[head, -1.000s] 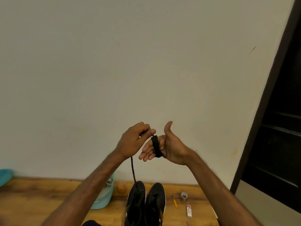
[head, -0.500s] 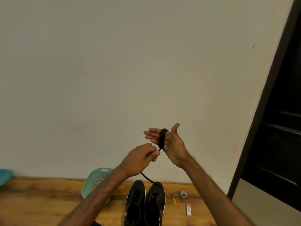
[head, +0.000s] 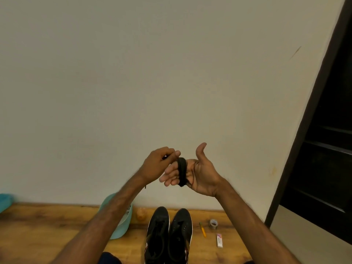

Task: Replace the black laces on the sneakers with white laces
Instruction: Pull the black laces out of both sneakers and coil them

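A black lace [head: 182, 171] is coiled in several turns around the straight fingers of my right hand [head: 203, 174], whose palm faces me with the thumb up. My left hand [head: 158, 164] pinches the loose part of the lace just above those fingers. A short tail with its tip hangs below my left wrist. Both hands are raised in front of the wall. Below them two black sneakers [head: 169, 233] stand side by side on the wooden table [head: 38, 235], toes toward the wall. No white laces can be made out.
A teal bowl [head: 120, 229] sits left of the sneakers, partly behind my left forearm. A small orange object [head: 141, 213] stands by the wall. Right of the shoes lie a yellow pen [head: 202, 228], a tape roll [head: 213, 223] and a small white packet [head: 219, 240]. A dark shelf [head: 323, 149] rises at right.
My left hand has circled down under my right fingers and back up over them with the lace. The hanging length has shortened from reaching the sneakers to a short tail.
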The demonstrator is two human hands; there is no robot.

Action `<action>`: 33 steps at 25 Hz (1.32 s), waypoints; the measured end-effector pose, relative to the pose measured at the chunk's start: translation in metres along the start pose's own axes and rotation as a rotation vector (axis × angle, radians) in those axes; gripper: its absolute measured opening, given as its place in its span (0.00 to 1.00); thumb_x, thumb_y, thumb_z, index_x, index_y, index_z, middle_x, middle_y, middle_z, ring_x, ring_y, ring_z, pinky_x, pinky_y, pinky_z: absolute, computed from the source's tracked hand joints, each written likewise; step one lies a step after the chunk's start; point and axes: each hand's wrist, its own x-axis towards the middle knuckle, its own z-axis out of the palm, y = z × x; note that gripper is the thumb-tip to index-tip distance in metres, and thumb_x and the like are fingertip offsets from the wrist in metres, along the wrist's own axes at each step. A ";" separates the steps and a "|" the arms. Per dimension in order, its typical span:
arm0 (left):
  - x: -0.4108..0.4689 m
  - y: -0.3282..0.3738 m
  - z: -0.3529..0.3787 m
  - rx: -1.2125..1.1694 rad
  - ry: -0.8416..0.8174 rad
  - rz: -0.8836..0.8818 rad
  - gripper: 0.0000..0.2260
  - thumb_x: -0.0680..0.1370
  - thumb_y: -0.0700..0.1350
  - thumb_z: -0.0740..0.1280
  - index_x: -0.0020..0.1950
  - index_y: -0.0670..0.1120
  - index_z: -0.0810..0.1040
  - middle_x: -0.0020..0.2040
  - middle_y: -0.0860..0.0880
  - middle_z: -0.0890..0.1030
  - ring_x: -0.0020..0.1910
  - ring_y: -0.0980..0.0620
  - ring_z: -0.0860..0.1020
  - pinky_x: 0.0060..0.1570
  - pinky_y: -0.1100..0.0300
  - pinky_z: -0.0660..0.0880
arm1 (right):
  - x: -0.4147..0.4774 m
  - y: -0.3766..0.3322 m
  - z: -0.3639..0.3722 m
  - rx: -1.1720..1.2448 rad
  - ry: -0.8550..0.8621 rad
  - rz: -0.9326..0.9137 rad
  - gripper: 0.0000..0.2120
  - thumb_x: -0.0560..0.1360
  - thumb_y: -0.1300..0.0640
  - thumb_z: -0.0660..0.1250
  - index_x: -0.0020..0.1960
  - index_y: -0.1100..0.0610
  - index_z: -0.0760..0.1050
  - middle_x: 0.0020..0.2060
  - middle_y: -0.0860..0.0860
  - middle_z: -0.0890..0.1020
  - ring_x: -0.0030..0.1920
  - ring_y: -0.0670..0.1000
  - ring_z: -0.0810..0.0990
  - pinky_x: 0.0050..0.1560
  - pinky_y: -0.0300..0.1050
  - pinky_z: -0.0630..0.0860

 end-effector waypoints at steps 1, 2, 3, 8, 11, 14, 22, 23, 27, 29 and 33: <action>-0.005 -0.003 0.007 -0.134 -0.051 -0.030 0.17 0.77 0.61 0.60 0.38 0.51 0.77 0.36 0.49 0.77 0.38 0.52 0.76 0.44 0.51 0.74 | 0.000 -0.002 0.001 0.086 0.036 -0.081 0.56 0.71 0.25 0.33 0.58 0.69 0.79 0.55 0.66 0.82 0.54 0.60 0.83 0.57 0.47 0.79; -0.012 -0.004 0.016 -0.180 -0.092 -0.067 0.17 0.78 0.62 0.60 0.38 0.52 0.78 0.37 0.50 0.78 0.39 0.53 0.76 0.45 0.53 0.73 | 0.001 -0.005 0.000 0.170 0.089 -0.163 0.54 0.71 0.25 0.36 0.59 0.68 0.79 0.56 0.66 0.82 0.55 0.60 0.83 0.58 0.47 0.79; -0.021 -0.004 0.023 -0.138 -0.115 -0.100 0.18 0.79 0.63 0.59 0.38 0.53 0.76 0.36 0.52 0.77 0.39 0.55 0.74 0.45 0.55 0.72 | 0.003 -0.007 -0.004 0.228 0.154 -0.232 0.53 0.71 0.25 0.38 0.61 0.67 0.79 0.59 0.66 0.80 0.58 0.60 0.82 0.60 0.47 0.78; -0.043 -0.008 0.018 0.380 -0.049 -0.010 0.17 0.81 0.63 0.51 0.43 0.57 0.74 0.40 0.56 0.74 0.40 0.56 0.73 0.41 0.58 0.72 | 0.006 0.011 -0.022 -0.127 0.432 -0.134 0.46 0.77 0.33 0.33 0.66 0.65 0.74 0.59 0.60 0.82 0.62 0.58 0.80 0.63 0.46 0.75; -0.034 0.000 0.006 0.758 0.020 0.085 0.16 0.82 0.58 0.54 0.54 0.55 0.79 0.41 0.57 0.71 0.39 0.57 0.71 0.33 0.64 0.68 | 0.005 0.027 -0.012 -0.395 0.421 0.049 0.36 0.82 0.39 0.39 0.60 0.61 0.79 0.52 0.56 0.84 0.55 0.50 0.83 0.56 0.38 0.76; -0.033 0.000 0.002 0.802 0.101 0.133 0.12 0.80 0.54 0.62 0.46 0.49 0.80 0.41 0.55 0.71 0.37 0.57 0.69 0.30 0.70 0.60 | 0.005 0.019 -0.008 -0.433 0.325 0.061 0.27 0.84 0.46 0.50 0.57 0.66 0.78 0.52 0.61 0.82 0.52 0.48 0.82 0.55 0.38 0.75; -0.030 0.000 0.007 0.427 -0.097 -0.027 0.10 0.82 0.57 0.59 0.48 0.53 0.74 0.41 0.55 0.78 0.36 0.59 0.74 0.36 0.62 0.72 | -0.003 0.036 -0.007 -0.195 0.170 0.189 0.16 0.83 0.51 0.56 0.54 0.61 0.77 0.43 0.56 0.83 0.44 0.50 0.81 0.48 0.40 0.77; -0.033 -0.001 0.011 0.206 -0.157 -0.161 0.10 0.82 0.56 0.60 0.50 0.52 0.75 0.40 0.53 0.79 0.34 0.60 0.75 0.36 0.61 0.73 | -0.004 0.040 -0.009 -0.198 0.154 0.194 0.14 0.83 0.53 0.57 0.53 0.61 0.77 0.41 0.55 0.83 0.42 0.50 0.80 0.46 0.40 0.76; -0.051 0.007 0.022 -0.350 -0.206 -0.379 0.18 0.83 0.54 0.58 0.52 0.41 0.80 0.35 0.43 0.79 0.32 0.48 0.81 0.38 0.55 0.79 | -0.006 0.048 -0.014 -0.080 0.100 0.183 0.12 0.83 0.53 0.57 0.48 0.60 0.74 0.40 0.56 0.83 0.42 0.51 0.81 0.45 0.40 0.77; -0.054 0.012 0.021 -0.423 -0.176 -0.429 0.19 0.81 0.56 0.60 0.43 0.42 0.79 0.31 0.46 0.79 0.31 0.49 0.81 0.44 0.50 0.81 | -0.005 0.051 -0.015 0.017 0.051 0.145 0.14 0.83 0.52 0.56 0.47 0.60 0.73 0.42 0.57 0.83 0.43 0.52 0.82 0.46 0.40 0.78; -0.055 0.017 0.024 -0.341 -0.264 -0.438 0.26 0.82 0.62 0.52 0.42 0.47 0.81 0.37 0.38 0.79 0.42 0.41 0.80 0.54 0.56 0.78 | -0.001 0.059 -0.017 0.215 -0.101 0.071 0.13 0.84 0.55 0.54 0.46 0.59 0.73 0.49 0.62 0.83 0.48 0.53 0.84 0.52 0.41 0.80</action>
